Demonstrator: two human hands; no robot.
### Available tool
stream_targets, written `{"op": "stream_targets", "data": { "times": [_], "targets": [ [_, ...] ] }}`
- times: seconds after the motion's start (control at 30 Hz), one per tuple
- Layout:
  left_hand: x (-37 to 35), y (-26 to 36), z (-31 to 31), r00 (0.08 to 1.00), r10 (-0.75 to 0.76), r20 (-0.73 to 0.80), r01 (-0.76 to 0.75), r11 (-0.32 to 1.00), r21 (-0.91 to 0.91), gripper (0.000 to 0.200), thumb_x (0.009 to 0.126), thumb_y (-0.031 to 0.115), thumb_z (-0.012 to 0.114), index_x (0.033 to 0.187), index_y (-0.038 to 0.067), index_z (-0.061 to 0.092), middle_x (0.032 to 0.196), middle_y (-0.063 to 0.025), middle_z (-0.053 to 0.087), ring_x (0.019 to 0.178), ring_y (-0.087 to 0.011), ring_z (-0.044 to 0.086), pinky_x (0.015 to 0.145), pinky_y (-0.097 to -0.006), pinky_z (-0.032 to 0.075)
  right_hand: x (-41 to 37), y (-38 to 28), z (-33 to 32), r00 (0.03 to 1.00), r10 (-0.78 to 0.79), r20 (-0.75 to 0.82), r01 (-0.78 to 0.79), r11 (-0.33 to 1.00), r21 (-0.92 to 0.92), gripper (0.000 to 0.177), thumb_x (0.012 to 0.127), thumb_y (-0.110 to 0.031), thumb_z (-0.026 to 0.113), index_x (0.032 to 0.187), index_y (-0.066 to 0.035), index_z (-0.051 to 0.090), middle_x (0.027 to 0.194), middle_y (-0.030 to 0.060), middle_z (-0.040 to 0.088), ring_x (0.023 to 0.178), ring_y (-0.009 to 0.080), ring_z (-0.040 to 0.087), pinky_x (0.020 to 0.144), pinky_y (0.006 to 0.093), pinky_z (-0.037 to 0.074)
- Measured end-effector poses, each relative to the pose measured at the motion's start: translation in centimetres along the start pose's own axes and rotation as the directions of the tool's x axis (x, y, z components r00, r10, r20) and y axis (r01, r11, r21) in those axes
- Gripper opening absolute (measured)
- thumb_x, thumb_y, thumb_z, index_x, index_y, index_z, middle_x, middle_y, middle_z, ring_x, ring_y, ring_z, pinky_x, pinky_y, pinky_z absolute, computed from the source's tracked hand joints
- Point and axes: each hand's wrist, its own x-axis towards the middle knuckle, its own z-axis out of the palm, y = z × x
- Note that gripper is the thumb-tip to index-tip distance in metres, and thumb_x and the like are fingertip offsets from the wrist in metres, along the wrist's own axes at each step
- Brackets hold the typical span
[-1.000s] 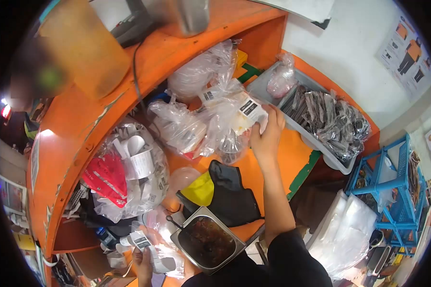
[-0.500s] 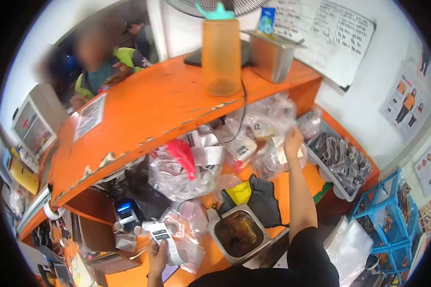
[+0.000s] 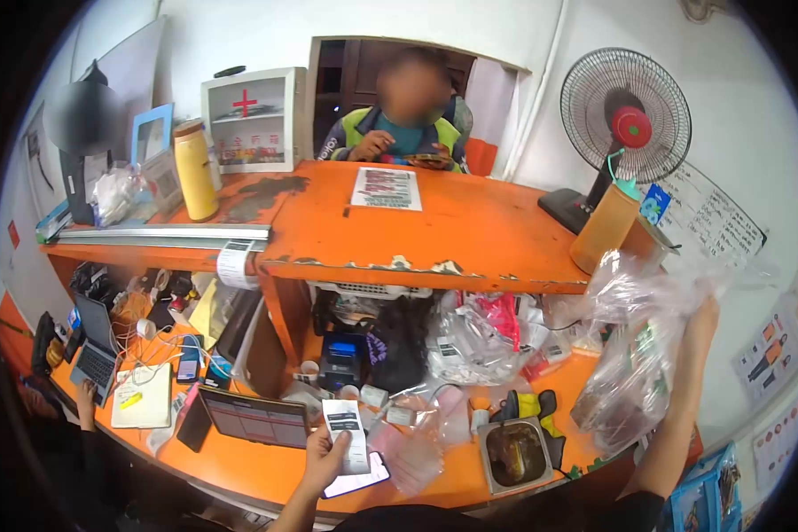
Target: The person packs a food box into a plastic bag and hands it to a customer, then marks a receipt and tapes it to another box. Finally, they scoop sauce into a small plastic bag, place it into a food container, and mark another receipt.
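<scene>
A printed paper receipt slip [image 3: 348, 436] is pinched in my left hand [image 3: 328, 459], above a lit phone [image 3: 360, 477] on the orange counter [image 3: 443, 488]. My right hand [image 3: 704, 312] is raised at the right, closed on the top of a clear plastic bag [image 3: 631, 377]. The bag hangs in front of the shelf's right end; its contents are hard to make out through the crinkled plastic. Between my hands are loose plastic bags [image 3: 412, 448] and a square metal pan [image 3: 495, 474] with brown residue inside.
An orange raised shelf [image 3: 470, 235] bears a fan [image 3: 627, 115], an orange bottle [image 3: 605, 226] and a first-aid box [image 3: 253, 124]. Below stand a tablet [image 3: 257, 418] and a small printer [image 3: 341, 359]. One person sits beyond the shelf; another person's hand [image 3: 86, 403] is by a laptop [image 3: 97, 359].
My right hand has lifted the plastic bag from among the others under the shelf, up and toward me. The view has swung left. My left hand still holds the slip.
</scene>
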Motion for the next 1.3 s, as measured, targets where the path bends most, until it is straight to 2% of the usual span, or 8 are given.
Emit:
{"op": "stream_targets", "data": {
  "times": [0.17, 0.2, 0.37, 0.6, 0.7, 0.93, 1.13, 1.3],
  "targets": [
    [-0.9, -0.6, -2.6, 0.988, 0.101, -0.114, -0.101, 0.995, 0.003, 0.011, 0.091, 0.008, 0.054, 0.097, 0.000, 0.059, 0.084, -0.0023, 0.064, 0.071, -0.0051, 0.057, 0.063, -0.0218, 0.046, 5.8, -1.0, 9.8, 0.949, -0.244, 0.198, 0.225, 0.968, 0.115, 0.037, 0.094, -0.025, 0.043, 0.119, 0.001, 0.051, 0.109, 0.0097, 0.058, 0.083, 0.0161, 0.058, 0.072, 0.0333, 0.048],
    [-1.1, -0.9, -2.8, 0.988, 0.104, -0.113, -0.104, 0.995, 0.009, 0.011, 0.091, 0.008, 0.054, 0.097, 0.000, 0.059, 0.084, -0.0023, 0.064, 0.071, -0.0051, 0.057, 0.063, -0.0218, 0.046, 7.4, 0.7, 14.0, 0.963, -0.268, 0.024, 0.263, 0.955, 0.141, 0.039, 0.093, -0.024, 0.043, 0.122, 0.001, 0.049, 0.117, 0.0114, 0.052, 0.080, 0.0187, 0.058, 0.072, 0.0338, 0.049],
    [-2.0, -0.9, -2.8, 0.975, 0.105, -0.196, -0.111, 0.994, -0.020, 0.010, 0.090, 0.007, 0.054, 0.097, 0.000, 0.059, 0.084, -0.0026, 0.064, 0.071, -0.0057, 0.058, 0.064, -0.0219, 0.047, 2.3, -6.3, 30.5, 0.921, -0.202, 0.332, 0.075, 0.931, 0.358, 0.033, 0.096, -0.022, 0.040, 0.109, 0.003, 0.058, 0.093, 0.0117, 0.059, 0.073, 0.0150, 0.059, 0.065, 0.0249, 0.048],
    [-2.1, -2.1, -2.8, 0.938, 0.097, -0.334, -0.097, 0.995, 0.015, 0.009, 0.091, 0.009, 0.055, 0.094, 0.002, 0.058, 0.080, -0.0003, 0.061, 0.069, -0.0049, 0.055, 0.062, -0.0214, 0.045, 7.3, 2.9, 47.0, 0.831, -0.324, 0.452, 0.128, 0.902, 0.412, 0.031, 0.094, -0.021, 0.043, 0.103, 0.004, 0.060, 0.085, 0.0091, 0.065, 0.076, 0.0223, 0.059, 0.069, 0.0326, 0.047],
    [-2.0, -2.2, -2.9, 0.936, 0.054, -0.347, -0.068, 0.997, -0.029, 0.011, 0.090, 0.006, 0.054, 0.099, 0.000, 0.059, 0.086, -0.0028, 0.064, 0.074, -0.0063, 0.058, 0.066, -0.0222, 0.047, 5.7, 1.7, 44.4, 0.618, -0.270, 0.738, 0.449, 0.892, -0.049, 0.026, 0.087, -0.013, 0.048, 0.106, 0.001, 0.060, 0.102, 0.0145, 0.065, 0.092, 0.0269, 0.059, 0.084, 0.0341, 0.044],
    [-1.3, -2.0, -2.6, 0.968, 0.087, -0.234, -0.100, 0.994, -0.047, 0.012, 0.091, 0.006, 0.054, 0.100, 0.000, 0.060, 0.087, -0.0032, 0.064, 0.074, -0.0063, 0.058, 0.066, -0.0222, 0.047, -2.7, -3.0, 31.0, 0.223, -0.683, 0.695, 0.878, 0.451, 0.162, 0.037, 0.077, 0.005, 0.047, 0.111, -0.005, 0.057, 0.123, 0.0180, 0.050, 0.117, 0.0348, 0.045, 0.103, 0.0394, 0.032],
    [-0.8, -1.1, 1.6, 0.998, 0.043, 0.054, -0.037, 0.992, -0.120, 0.015, 0.092, 0.007, 0.053, 0.104, 0.000, 0.059, 0.089, -0.0020, 0.063, 0.075, -0.0056, 0.058, 0.066, -0.0223, 0.047, -17.7, -5.9, 15.1, 0.253, -0.414, 0.874, 0.706, 0.697, 0.126, 0.037, 0.073, 0.001, 0.057, 0.110, 0.000, 0.054, 0.107, 0.0168, 0.056, 0.105, 0.0316, 0.052, 0.091, 0.0385, 0.041],
    [-2.6, -1.4, 6.4, 0.914, -0.020, 0.405, 0.059, 0.995, -0.083, 0.020, 0.093, 0.010, 0.053, 0.109, 0.000, 0.059, 0.091, -0.0007, 0.063, 0.079, -0.0043, 0.055, 0.068, -0.0214, 0.046, -29.9, 1.3, 5.0, 0.665, 0.176, 0.726, 0.071, 0.953, -0.295, 0.013, 0.084, -0.010, 0.058, 0.084, 0.002, 0.065, 0.059, 0.0099, 0.056, 0.055, 0.0167, 0.054, 0.056, 0.0268, 0.043]
  ]
}}
